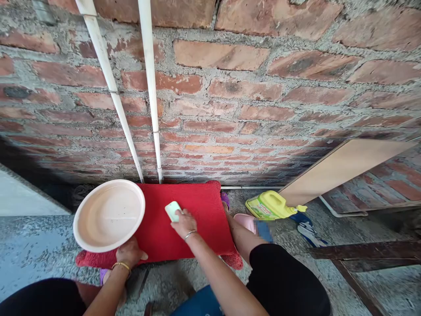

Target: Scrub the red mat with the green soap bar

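A red cloth (197, 206) with a fuzzy, thick texture lies spread over a low support between my knees. My right hand (184, 224) grips a pale green bar of soap (173, 211) by its near end, flat against the middle of the cloth. At the cloth's near left edge rests my left hand (129, 253), its thumb spread out on the red fabric. Its fingertips are partly lost beside the rim of a pale pink plastic basin (110, 215), which stands on the cloth's left end, tilted a little.
Behind the cloth rises a brick wall (220, 87) with two white pipes (151, 87). To the right are a yellow jug (268, 205), a leaning board (342, 171), a blue slipper (311, 232) and a dark wooden frame (365, 254). Wet concrete floor (36, 245) lies left.
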Demonstrator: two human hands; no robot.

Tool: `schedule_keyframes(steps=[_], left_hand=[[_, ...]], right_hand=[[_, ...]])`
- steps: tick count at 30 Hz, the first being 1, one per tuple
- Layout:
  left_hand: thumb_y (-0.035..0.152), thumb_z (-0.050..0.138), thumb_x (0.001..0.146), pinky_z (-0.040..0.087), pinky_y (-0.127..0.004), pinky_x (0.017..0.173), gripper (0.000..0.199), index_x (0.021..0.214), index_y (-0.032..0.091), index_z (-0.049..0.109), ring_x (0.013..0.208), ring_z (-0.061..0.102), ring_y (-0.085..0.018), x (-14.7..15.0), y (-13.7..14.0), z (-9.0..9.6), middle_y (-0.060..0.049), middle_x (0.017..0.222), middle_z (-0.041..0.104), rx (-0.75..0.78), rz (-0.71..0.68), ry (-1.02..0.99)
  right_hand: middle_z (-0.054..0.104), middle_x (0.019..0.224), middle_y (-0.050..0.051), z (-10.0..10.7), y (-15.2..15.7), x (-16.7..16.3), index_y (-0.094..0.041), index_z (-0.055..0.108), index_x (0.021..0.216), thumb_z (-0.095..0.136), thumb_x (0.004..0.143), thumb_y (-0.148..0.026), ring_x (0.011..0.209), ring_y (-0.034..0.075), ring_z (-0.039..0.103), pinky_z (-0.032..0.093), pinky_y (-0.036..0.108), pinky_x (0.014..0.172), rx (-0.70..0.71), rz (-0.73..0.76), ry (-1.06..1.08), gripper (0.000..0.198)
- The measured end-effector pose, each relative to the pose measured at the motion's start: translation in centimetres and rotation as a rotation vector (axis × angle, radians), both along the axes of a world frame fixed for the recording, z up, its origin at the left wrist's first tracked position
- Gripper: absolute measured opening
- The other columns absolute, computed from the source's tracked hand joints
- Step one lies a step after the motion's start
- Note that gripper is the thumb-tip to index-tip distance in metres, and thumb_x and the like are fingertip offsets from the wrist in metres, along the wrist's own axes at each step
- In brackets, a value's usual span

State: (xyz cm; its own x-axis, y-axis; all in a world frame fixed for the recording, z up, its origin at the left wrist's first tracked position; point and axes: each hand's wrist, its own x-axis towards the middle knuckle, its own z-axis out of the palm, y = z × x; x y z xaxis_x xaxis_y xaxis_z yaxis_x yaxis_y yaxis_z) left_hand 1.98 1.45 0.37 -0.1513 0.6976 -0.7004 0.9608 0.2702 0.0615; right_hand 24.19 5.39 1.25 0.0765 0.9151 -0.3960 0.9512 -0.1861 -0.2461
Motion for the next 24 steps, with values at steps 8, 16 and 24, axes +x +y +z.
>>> schedule_keyframes(steps=[8, 16, 24], left_hand=[[0.036, 0.074, 0.052, 0.048, -0.036, 0.088, 0.066, 0.111, 0.013, 0.059, 0.112, 0.059, -0.031, 0.3, 0.0, 0.2, -0.017, 0.120, 0.063, -0.006, 0.028, -0.001], [0.033, 0.074, 0.050, 0.049, -0.036, 0.087, 0.062, 0.108, 0.017, 0.060, 0.111, 0.060, -0.032, 0.0, -0.3, 0.3, -0.015, 0.118, 0.065, 0.009, 0.070, -0.024], [0.036, 0.077, 0.049, 0.048, -0.037, 0.089, 0.066, 0.110, 0.016, 0.060, 0.112, 0.059, -0.032, 0.0, 0.0, 0.6, -0.017, 0.119, 0.064, -0.009, 0.064, -0.017]], right_hand=[[0.057, 0.108, 0.010, 2.3, -2.8, 15.5, -0.024, 0.054, 0.117, 0.054, 0.081, -0.040, 0.100, 0.022, 0.059, 0.042, 0.030, 0.081, -0.058, -0.418, -0.214, 0.040], [0.058, 0.105, 0.005, 2.0, -3.6, 4.2, -0.028, 0.057, 0.112, 0.061, 0.075, -0.045, 0.095, 0.019, 0.060, 0.042, 0.028, 0.076, 0.021, -0.260, -0.056, 0.041], [0.057, 0.110, 0.006, -0.6, -3.8, -7.4, -0.029, 0.060, 0.109, 0.065, 0.070, -0.038, 0.099, 0.023, 0.057, 0.041, 0.032, 0.082, 0.022, 0.117, 0.065, 0.041]])
